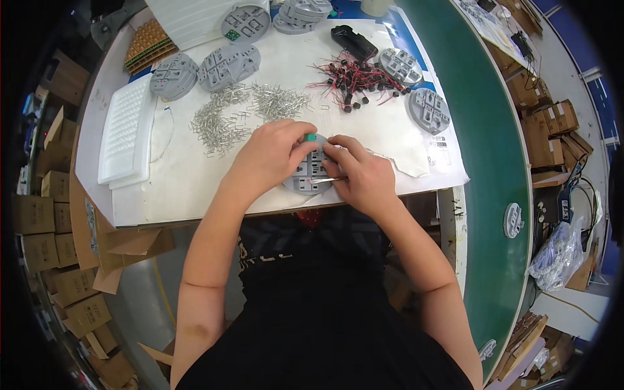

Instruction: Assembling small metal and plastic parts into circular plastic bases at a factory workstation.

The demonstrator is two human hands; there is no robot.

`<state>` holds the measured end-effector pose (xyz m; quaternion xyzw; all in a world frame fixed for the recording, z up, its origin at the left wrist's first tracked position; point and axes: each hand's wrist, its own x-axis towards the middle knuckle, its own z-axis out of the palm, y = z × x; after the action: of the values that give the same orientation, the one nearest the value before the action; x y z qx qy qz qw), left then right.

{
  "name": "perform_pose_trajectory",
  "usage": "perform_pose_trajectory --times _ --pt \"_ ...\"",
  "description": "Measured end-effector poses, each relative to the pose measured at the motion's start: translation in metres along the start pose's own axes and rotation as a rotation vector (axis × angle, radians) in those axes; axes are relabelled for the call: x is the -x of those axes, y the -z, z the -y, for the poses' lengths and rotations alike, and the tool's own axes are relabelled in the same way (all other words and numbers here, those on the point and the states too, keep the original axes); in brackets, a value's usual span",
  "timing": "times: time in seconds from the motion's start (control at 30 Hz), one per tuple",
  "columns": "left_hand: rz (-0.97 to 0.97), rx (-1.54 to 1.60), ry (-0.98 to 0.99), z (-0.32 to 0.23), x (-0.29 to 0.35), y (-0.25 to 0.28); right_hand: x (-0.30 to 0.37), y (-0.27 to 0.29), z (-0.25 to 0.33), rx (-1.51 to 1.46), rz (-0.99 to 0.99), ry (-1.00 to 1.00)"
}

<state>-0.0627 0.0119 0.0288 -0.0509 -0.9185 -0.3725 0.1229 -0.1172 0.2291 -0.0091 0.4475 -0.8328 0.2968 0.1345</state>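
A round grey fixture [301, 184] with rectangular pockets lies near the front edge of the table, between my hands. My left hand [273, 151] is closed, with thumb and forefinger pinching a small green block [311, 137] over the fixture's far side. My right hand [365, 170] is closed too, its fingers curled at the fixture's right edge. From under its thumb a slim metal tool, by its look tweezers [323, 180], points left across the near pockets. Just beyond my hands lie heaps of bent silvery wire pins [220, 123].
Black buzzers with red leads [351, 75] are piled behind my right hand, near a black holder [354, 43]. More grey fixtures [238, 64] stand at the back and right. White trays [127, 133] and stacked board panels [151, 47] are at left. A green conveyor [484, 149] runs along the right.
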Motion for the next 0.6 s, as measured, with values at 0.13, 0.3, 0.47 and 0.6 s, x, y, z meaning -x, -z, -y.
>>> perform_pose_trajectory --times 0.13,0.3,0.47,0.6 --pt "0.09 -0.118 -0.015 -0.009 -0.011 0.001 -0.003 0.003 0.003 -0.002 -0.002 -0.014" --pt "0.148 -0.233 -0.041 -0.011 -0.017 -0.004 -0.011 0.011 -0.01 -0.095 -0.012 -0.141" --pt "-0.007 0.001 0.077 -0.003 0.001 -0.022 -0.058 0.033 -0.065 -0.016 -0.137 -0.371" --pt "-0.234 -0.013 0.003 0.003 0.015 -0.042 -0.068 0.022 -0.08 0.184 0.071 -0.394"
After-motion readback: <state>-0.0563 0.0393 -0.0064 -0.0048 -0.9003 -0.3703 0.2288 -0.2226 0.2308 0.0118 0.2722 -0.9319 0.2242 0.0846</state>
